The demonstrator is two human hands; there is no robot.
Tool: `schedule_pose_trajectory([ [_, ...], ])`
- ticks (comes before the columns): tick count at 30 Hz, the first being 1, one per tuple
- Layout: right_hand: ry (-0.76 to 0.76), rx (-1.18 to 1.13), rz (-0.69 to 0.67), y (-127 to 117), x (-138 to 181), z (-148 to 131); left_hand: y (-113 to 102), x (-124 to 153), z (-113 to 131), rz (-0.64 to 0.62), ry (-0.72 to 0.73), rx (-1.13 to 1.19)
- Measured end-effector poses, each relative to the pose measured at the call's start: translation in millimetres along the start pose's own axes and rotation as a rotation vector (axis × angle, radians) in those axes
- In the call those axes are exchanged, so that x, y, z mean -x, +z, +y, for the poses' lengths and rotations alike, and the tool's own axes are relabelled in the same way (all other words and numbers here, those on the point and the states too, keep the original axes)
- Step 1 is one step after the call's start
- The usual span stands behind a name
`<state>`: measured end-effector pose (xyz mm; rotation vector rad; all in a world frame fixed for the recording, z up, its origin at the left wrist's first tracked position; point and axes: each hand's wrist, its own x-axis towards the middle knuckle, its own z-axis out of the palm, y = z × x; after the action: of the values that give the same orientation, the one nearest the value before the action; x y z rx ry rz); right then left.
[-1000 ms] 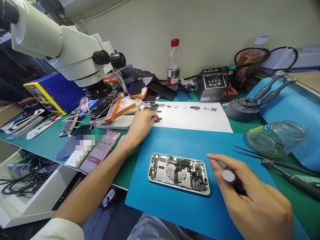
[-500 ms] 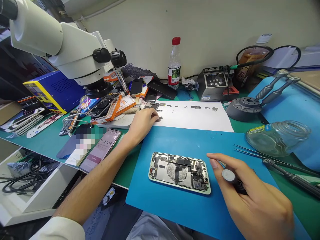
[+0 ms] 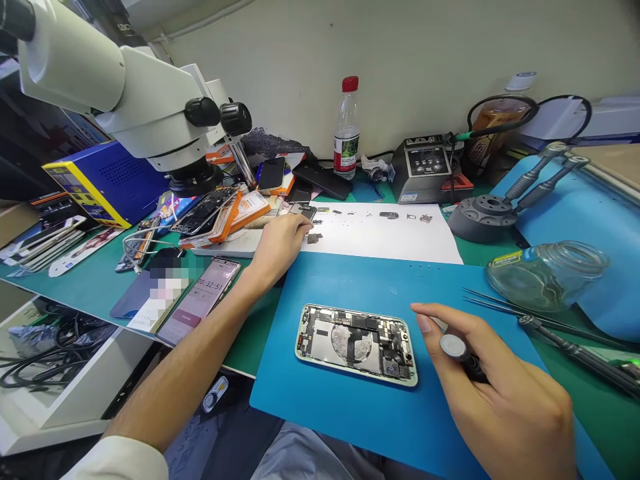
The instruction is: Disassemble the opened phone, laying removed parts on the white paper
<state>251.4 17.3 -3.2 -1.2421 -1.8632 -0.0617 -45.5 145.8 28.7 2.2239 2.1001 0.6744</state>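
Observation:
My left hand (image 3: 279,248) reaches to the left end of a white paper sheet (image 3: 380,243), its fingers drawn together in a pinch; anything between the tips is hidden. Beside those fingertips a small dark flat part (image 3: 315,238) lies on the sheet. My right hand (image 3: 505,383) is closed around a slim screwdriver (image 3: 454,347), whose round grey cap faces me. To the left of that hand an opened phone (image 3: 356,345) lies on the blue mat (image 3: 340,280), its circuit board and round charging coil exposed.
Several tiny parts, including a dark module (image 3: 389,215), line the paper. Tweezers (image 3: 500,307) and a glass jar (image 3: 547,273) are at right, near a grey holder (image 3: 483,219). A microscope (image 3: 160,113) overhangs the left. A phone showing a timer (image 3: 203,297) lies below my left forearm's far side.
My left fingertips have shifted slightly left, and more of the small dark part on the paper shows. My right hand keeps its hold on the screwdriver. The view has shifted slightly.

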Motion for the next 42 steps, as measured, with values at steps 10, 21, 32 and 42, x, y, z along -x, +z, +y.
schedule_pose_trajectory([
  [10, -0.014, -0.050, -0.021, -3, -4, -2, -6, 3, -8, 0.019, 0.034, -0.004],
  [21, -0.015, -0.065, -0.048, -4, -5, -2, 6, 3, -14, -0.053, 0.098, -0.029],
  [32, -0.003, -0.096, -0.053, -4, -4, -1, 10, -1, -18, -0.036, 0.090, -0.024],
  [42, 0.050, -0.152, -0.029, -4, -1, -1, 3, 3, -12, 0.094, 0.100, 0.074],
])
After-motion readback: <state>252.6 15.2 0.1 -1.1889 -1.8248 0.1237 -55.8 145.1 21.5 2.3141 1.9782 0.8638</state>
